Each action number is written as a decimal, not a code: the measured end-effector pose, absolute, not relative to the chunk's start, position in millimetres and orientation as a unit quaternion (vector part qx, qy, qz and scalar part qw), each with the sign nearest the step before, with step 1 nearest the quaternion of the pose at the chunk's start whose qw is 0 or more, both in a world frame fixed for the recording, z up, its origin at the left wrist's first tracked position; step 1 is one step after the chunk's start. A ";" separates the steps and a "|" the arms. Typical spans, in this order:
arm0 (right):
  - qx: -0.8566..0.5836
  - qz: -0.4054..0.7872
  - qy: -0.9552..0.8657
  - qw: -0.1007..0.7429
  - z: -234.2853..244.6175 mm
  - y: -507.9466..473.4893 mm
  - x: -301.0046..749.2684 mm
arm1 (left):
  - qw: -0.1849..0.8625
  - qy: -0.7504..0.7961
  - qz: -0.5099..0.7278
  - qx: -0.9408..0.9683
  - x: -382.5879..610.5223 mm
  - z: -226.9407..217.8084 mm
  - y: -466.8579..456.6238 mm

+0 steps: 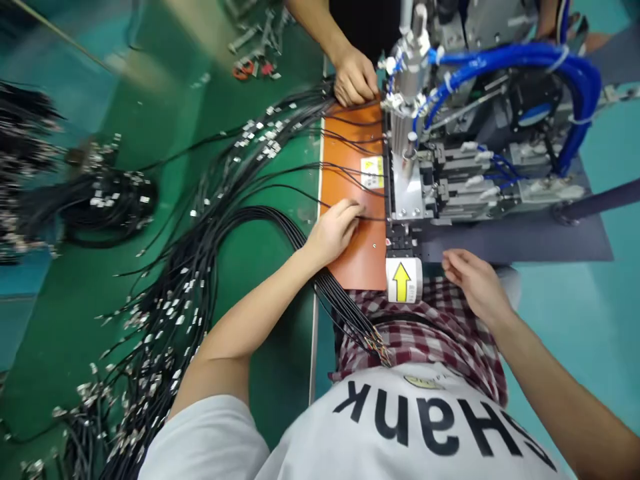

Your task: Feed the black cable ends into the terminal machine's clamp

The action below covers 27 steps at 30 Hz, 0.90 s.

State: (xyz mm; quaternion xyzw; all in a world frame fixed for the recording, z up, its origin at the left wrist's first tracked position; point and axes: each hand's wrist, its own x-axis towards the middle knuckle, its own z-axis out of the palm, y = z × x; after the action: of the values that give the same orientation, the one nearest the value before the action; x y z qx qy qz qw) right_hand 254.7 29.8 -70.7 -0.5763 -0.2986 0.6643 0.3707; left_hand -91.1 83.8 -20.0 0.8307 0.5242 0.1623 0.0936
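Observation:
My left hand (336,232) is over the orange plate (353,257), its fingers closed on a thin black cable (373,219) that runs into the edge of the machine (407,190). Several more black cables (350,141) cross the plate into the same edge. Off the machine's near right side, my right hand (469,279) hangs with curled fingers; whatever is in them, if anything, is hidden. A label with a yellow arrow (401,280) sits at the machine's near end, between my hands. A bundle of black cables (343,297) passes under my left forearm toward my lap.
A large heap of black cables with pale connectors (185,293) covers much of the green table (280,280). Across from me, another person's hand (355,77) is at the plate's far end. Blue hoses (583,87) arch over the machine. Tools (260,50) lie at the back.

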 end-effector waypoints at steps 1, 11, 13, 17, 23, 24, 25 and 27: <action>-0.584 0.660 -0.299 0.365 -69.5 26.8 259.9 | 0.069 0.550 0.126 0.823 -111.5 -13.6 89.9; -0.619 0.626 -0.324 0.346 -64.2 18.4 275.9 | -0.005 0.665 0.028 0.746 -177.2 -23.6 180.4; -0.624 0.618 -0.339 0.337 -60.0 18.4 275.5 | 0.005 0.661 0.066 0.748 -161.2 -24.9 187.4; -0.637 0.605 -0.357 0.317 -53.9 13.8 284.6 | 0.038 0.650 0.146 0.745 -152.6 2.0 150.8; -0.648 0.591 -0.367 0.311 -53.7 15.4 288.1 | 0.297 0.382 -0.058 0.873 -157.8 45.8 39.7; -0.640 0.596 -0.376 0.307 -52.7 17.2 283.8 | 0.314 0.385 -0.052 0.867 -157.4 46.7 32.5; -0.630 0.601 -0.389 0.301 -50.8 18.9 278.6 | 0.333 0.394 -0.040 0.855 -157.2 46.2 29.7; -0.614 0.607 -0.417 0.285 -44.9 20.5 268.0 | 0.403 0.397 -0.029 0.824 -158.2 43.6 33.6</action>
State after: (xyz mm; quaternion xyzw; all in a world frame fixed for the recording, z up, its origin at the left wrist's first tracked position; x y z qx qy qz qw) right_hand 268.0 20.5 -44.9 -0.6135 -0.4166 0.6073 0.2849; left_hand -158.2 33.6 43.6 0.8241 0.3968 -0.0285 0.4033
